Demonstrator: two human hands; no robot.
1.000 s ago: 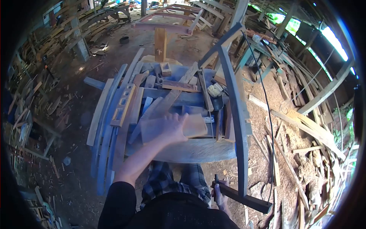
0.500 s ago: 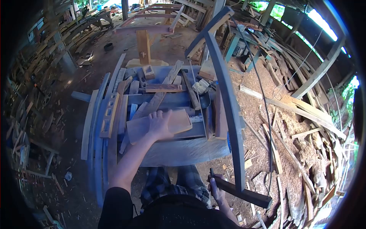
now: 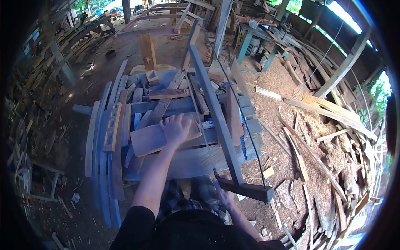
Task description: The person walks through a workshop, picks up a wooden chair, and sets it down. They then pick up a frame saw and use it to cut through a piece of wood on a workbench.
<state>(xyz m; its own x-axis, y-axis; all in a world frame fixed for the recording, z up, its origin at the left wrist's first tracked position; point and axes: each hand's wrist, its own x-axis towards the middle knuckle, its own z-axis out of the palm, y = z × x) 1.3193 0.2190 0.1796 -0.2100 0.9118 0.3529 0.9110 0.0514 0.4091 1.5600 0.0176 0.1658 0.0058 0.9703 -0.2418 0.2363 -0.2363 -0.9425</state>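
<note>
My left hand presses down on a short wooden board, its fingers curled over the far edge. That board lies at a slant across the cluttered workbench. In my right hand is the lower end of a large wooden frame saw, close to my body. The saw's frame leans up and away over the bench. Its thin blade runs on the left side of the frame, right by the board's right end.
Long planks and a mortised piece lie along the bench's left side. A short wood strip and other offcuts lie beyond the board. Sawdust and scrap wood cover the right floor. A green machine stand is behind.
The saw has swung left, so its blade is now nearer the board's right end. My right hand has risen slightly and moved left with it. My left hand stays on the board.
</note>
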